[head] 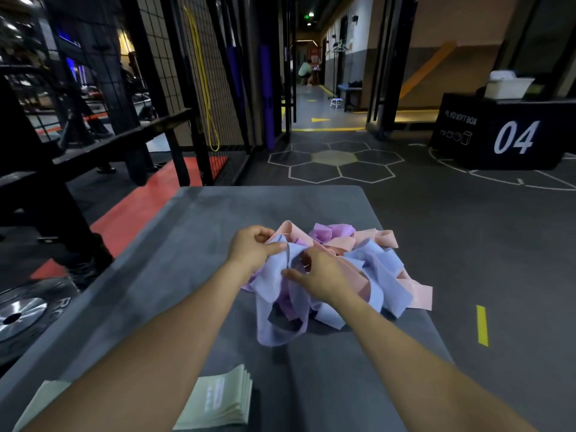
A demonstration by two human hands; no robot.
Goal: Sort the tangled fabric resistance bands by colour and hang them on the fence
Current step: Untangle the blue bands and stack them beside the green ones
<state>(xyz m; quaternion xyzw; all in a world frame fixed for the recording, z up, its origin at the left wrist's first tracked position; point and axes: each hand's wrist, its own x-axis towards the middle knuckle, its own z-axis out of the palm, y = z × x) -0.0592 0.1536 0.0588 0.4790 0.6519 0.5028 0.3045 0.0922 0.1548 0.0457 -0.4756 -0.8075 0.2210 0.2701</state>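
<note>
Trouble brewing: both hands dig into the tangled bands (339, 269) heaped on the grey desk (187, 244), left hand (252, 249) and right hand (318, 275) fingers each pinching a blue band (274, 294). Yank now and pink loops could drag along, tightening the knot or sliding off the desk.

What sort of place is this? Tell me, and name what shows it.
Most likely a gym. A black plyo soft box marked 04 stands on the floor, a weight plate lies at the left, and both hands work a tangled pile of fabric resistance bands on a grey padded platform.
</note>
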